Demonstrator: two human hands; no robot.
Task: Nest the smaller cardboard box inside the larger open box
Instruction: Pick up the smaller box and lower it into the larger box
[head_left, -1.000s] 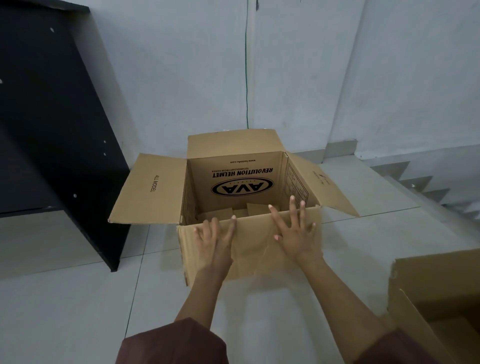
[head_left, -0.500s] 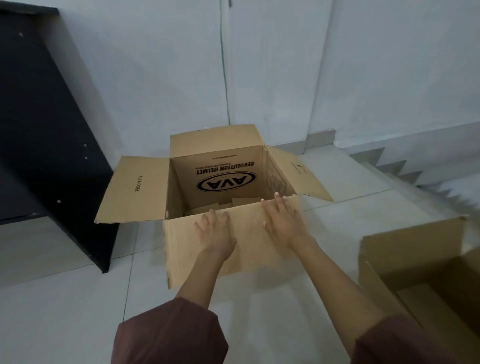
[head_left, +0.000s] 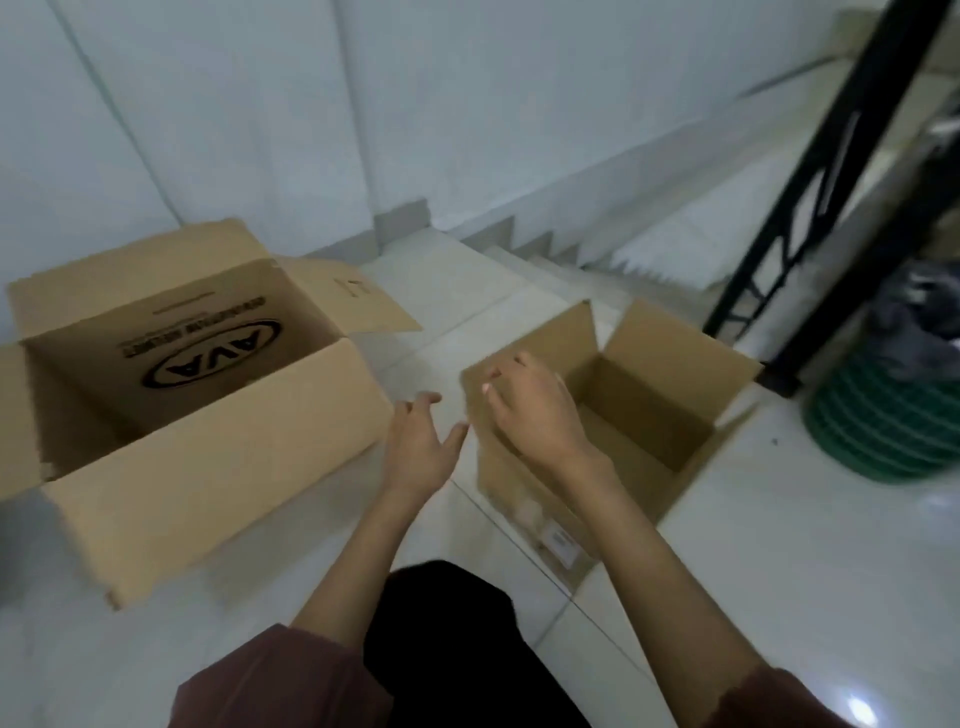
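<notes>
Fingers of the right hand spread above the small box; left hand open, big box beside

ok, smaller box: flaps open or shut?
Open. The smaller box sits upright on the floor with its flaps raised and its brown inside bottom in view. The right hand hovers at its near-left flap.

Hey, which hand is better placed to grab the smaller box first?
Right. The right hand is already over the smaller box at its near-left flap; the left hand hangs open just beside it, touching nothing.
</notes>
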